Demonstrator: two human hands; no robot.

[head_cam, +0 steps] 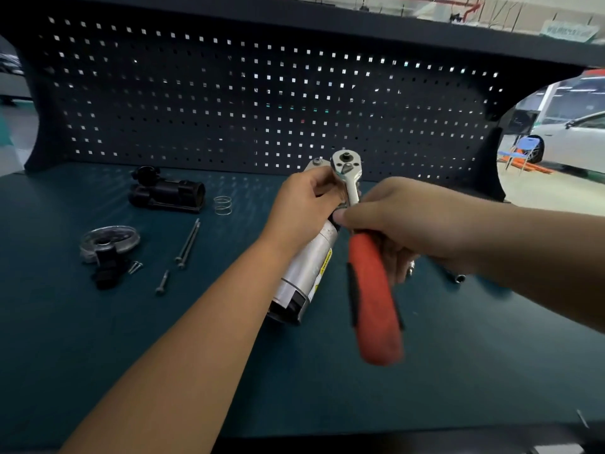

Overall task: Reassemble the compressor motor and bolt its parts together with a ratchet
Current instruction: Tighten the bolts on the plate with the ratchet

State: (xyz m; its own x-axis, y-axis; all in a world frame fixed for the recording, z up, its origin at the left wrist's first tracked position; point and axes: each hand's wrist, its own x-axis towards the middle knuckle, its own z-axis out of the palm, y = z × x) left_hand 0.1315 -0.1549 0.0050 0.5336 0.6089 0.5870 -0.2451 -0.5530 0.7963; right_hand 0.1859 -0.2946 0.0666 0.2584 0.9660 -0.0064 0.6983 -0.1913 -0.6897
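Note:
A silver cylindrical compressor motor (306, 270) lies tilted on the teal bench, its far end raised. My left hand (304, 204) grips that far end from the left. A ratchet (373, 290) with an orange handle and a silver head (346, 165) stands over the motor's far end. My right hand (402, 224) holds the ratchet by its shaft just above the orange grip. The handle points down toward me and looks blurred.
Loose parts lie at the left: a black housing (167, 191), a wire spring (223, 205), a round metal cover on a black piece (109, 245), two long bolts (188, 244), short screws (162, 282). A socket (456, 277) lies right. A pegboard (262, 93) backs the bench.

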